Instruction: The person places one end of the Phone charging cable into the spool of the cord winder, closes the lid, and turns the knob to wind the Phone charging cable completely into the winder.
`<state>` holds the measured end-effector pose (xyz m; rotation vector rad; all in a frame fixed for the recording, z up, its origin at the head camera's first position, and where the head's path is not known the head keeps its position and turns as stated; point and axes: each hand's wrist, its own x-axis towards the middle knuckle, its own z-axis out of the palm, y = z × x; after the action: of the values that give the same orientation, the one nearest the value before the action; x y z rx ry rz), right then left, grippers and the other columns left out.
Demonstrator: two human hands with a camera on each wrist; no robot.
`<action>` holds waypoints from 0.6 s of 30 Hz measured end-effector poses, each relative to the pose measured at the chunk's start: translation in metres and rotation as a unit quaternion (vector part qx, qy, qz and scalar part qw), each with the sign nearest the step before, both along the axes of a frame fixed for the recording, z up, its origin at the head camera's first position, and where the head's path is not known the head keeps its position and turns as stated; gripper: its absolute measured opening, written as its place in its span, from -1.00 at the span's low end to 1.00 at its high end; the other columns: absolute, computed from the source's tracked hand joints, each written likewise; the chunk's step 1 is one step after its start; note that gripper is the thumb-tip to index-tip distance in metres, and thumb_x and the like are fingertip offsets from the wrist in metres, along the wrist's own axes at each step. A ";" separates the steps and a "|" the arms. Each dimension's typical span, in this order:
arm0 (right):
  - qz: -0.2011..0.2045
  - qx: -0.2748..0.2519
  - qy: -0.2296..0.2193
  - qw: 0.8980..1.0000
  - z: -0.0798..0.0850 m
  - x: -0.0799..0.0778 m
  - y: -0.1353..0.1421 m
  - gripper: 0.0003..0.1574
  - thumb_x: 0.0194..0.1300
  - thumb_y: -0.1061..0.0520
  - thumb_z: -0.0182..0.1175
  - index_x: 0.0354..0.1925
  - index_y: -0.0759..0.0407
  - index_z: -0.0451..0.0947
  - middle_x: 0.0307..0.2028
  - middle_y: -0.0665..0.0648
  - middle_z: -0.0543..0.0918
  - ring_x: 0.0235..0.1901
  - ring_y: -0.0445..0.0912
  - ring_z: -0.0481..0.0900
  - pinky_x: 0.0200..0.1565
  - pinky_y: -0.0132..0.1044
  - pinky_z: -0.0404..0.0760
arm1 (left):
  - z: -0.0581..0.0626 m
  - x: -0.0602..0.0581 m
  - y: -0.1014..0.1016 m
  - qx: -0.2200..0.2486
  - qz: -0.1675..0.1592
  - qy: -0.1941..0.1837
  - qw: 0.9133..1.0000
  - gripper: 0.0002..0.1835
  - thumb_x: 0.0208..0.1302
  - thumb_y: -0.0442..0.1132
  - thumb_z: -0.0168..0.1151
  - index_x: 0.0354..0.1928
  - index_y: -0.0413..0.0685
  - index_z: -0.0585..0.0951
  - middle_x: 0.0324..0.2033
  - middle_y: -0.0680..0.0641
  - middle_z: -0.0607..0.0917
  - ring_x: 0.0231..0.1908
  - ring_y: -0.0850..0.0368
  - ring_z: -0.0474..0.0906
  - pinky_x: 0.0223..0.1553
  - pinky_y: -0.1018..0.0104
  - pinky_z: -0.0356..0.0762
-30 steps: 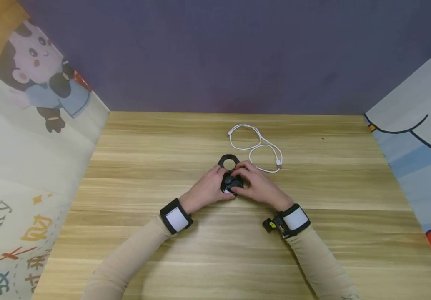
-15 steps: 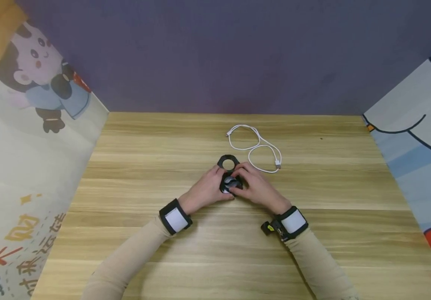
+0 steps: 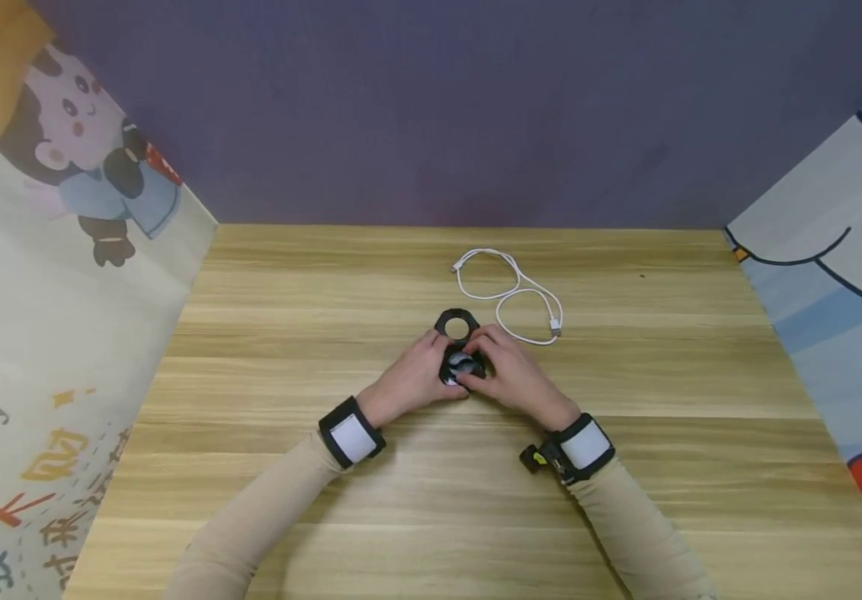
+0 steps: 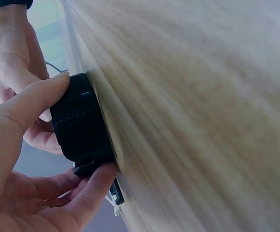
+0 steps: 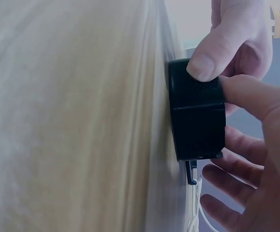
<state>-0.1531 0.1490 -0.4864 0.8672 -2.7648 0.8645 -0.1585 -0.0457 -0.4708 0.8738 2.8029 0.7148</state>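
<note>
On the table a small black case (image 3: 448, 377) stands with its ring-shaped lid (image 3: 457, 315) swung back flat on the far side. My left hand (image 3: 418, 368) grips the case from the left. In the left wrist view its thumb presses one end of the black case (image 4: 82, 121), and its fingers curl at the other end by the hinge. A shiny dark rounded piece (image 3: 463, 363) sits inside the case, and my right hand (image 3: 515, 372) pinches it between thumb and fingers. In the right wrist view the case wall (image 5: 198, 116) hides that piece.
A white USB cable (image 3: 519, 287), looped in a figure eight, lies just beyond the hands on the wooden table (image 3: 311, 292). A dark wall panel (image 3: 431, 117) rises behind the table's far edge. Cartoon-printed panels stand at left and right.
The shiny piece in the case has gone from dark to showing a brighter, reflecting surface under the right fingers. Both hands stay nearly in place, and the cable lies as before.
</note>
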 end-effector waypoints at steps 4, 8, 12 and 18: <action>-0.005 0.003 -0.002 1.000 0.001 0.001 -0.001 -0.48 0.07 -0.20 0.32 -0.17 0.15 0.57 -0.07 0.05 0.47 -0.08 -0.11 0.42 -0.01 -0.15 0.49 | 0.001 0.000 0.000 -0.002 0.002 -0.001 1.000 -0.21 -0.08 0.15 0.40 0.09 -0.27 0.47 0.01 -0.17 0.49 -0.04 0.04 0.47 0.03 0.22 0.52; -0.014 0.013 -0.010 1.000 0.002 0.002 -0.002 -0.47 0.07 -0.22 0.31 -0.16 0.13 0.56 -0.06 0.04 0.47 -0.07 -0.11 0.41 0.00 -0.14 0.48 | 0.001 0.000 0.001 -0.004 0.005 -0.001 1.000 -0.21 -0.08 0.15 0.41 0.09 -0.28 0.47 0.02 -0.17 0.49 -0.04 0.03 0.47 0.03 0.22 0.52; -0.024 0.021 -0.016 0.999 0.002 0.004 -0.002 -0.47 0.08 -0.22 0.30 -0.15 0.12 0.56 -0.04 0.03 0.47 -0.05 -0.11 0.41 0.02 -0.13 0.48 | 0.001 0.000 0.001 -0.004 0.006 0.000 1.000 -0.20 -0.08 0.15 0.41 0.10 -0.28 0.47 0.02 -0.17 0.49 -0.05 0.04 0.48 0.02 0.23 0.53; -0.033 0.023 -0.027 0.999 0.002 0.005 -0.003 -0.48 0.09 -0.22 0.30 -0.14 0.10 0.55 -0.03 0.03 0.46 -0.03 -0.11 0.41 0.02 -0.14 0.48 | 0.000 0.001 0.001 -0.003 0.006 0.000 1.000 -0.21 -0.07 0.15 0.40 0.10 -0.28 0.47 0.02 -0.16 0.49 -0.05 0.04 0.48 0.01 0.24 0.53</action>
<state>-0.1479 0.1464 -0.4839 0.7654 -2.8528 0.8272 -0.1578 -0.0444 -0.4708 0.8567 2.8114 0.7082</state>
